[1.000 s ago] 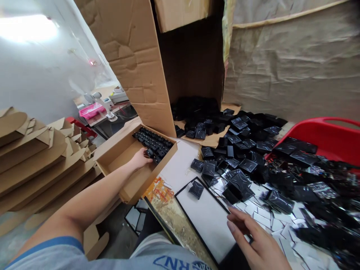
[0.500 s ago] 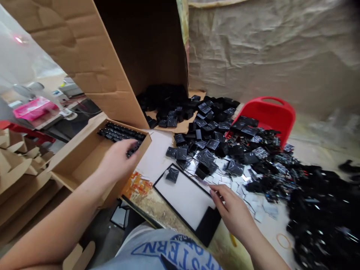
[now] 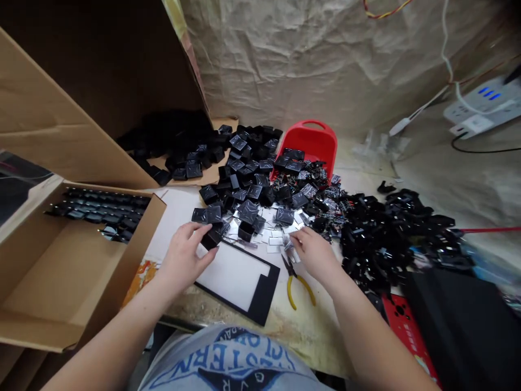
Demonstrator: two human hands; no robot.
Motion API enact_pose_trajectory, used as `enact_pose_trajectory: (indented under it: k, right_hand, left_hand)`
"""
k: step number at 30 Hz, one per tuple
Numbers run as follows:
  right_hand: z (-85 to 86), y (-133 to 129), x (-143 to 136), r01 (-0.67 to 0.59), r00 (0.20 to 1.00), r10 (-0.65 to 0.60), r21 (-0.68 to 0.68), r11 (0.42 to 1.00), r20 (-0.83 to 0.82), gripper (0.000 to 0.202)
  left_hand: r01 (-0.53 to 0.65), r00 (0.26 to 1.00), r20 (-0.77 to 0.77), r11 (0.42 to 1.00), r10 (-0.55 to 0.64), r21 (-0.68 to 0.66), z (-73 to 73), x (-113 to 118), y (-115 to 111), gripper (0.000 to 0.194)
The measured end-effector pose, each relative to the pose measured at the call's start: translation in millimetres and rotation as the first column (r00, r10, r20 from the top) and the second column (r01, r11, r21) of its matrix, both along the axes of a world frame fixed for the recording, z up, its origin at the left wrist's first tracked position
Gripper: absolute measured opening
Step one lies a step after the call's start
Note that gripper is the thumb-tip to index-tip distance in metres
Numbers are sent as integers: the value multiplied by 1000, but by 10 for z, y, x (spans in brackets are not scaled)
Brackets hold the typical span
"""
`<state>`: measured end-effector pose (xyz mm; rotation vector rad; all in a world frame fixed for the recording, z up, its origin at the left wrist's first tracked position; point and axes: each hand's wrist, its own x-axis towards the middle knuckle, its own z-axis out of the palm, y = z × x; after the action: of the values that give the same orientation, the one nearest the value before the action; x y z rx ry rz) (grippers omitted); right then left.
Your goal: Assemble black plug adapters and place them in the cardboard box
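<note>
Evidently, in the head view, a portion is already done: several rows of black pieces (image 3: 101,207) are laid along the far end of the carton (image 3: 61,266), which is placed by the left edge of the bench (image 3: 313,328). Much appears to be left, since many loose casings (image 3: 254,192) are heaped toward the far edge of the bench, and silvery plates (image 3: 275,241) are scattered in front of them. One black casing (image 3: 211,239) is grasped by the left hand (image 3: 183,256), between thumb and forefinger; it is situated just beyond the palm, at the far left corner of the black-framed panel (image 3: 262,300). The fingertips of the right hand (image 3: 315,251) are brought together at the silvery plates; whether a plate is pinched there cannot be told. Nearer to the front edge of the bench, the pliers (image 3: 290,289) are laid, untouched.
</note>
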<state>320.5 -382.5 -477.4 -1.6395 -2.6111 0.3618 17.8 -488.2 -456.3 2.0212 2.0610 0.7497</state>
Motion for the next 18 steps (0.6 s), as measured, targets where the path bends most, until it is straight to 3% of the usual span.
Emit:
enact_pose_trajectory:
  k: [2,5,8,12,15,18]
  right_hand:
    - [-29,-4,-147,-93,986,98,-40,995,138,25]
    - [-93,-57,-309,-131,968,137,-41,991,210,20]
    - [-150,-119,-347,-123,958,124,-22,992,257,21]
    - [-190,-158,-320,-116,957,113,-3,993,265,21]
    - [-204,-133,-297,-133,964,125,18,991,233,22]
    - [-216,-100,-271,-165,966,156,27,986,204,20]
  left_hand:
    - [-27,957,288,1000,25,1,31,56,-33,35]
    - [-24,784,610,987,118,-159,37,151,-90,36]
    - [43,645,738,955,198,-293,4,211,-135,41]
    - [98,522,823,943,224,-319,-100,269,-156,38]
    - [128,490,850,949,194,-290,-174,318,-170,39]
    - [171,581,802,944,135,-283,-182,349,-208,47]
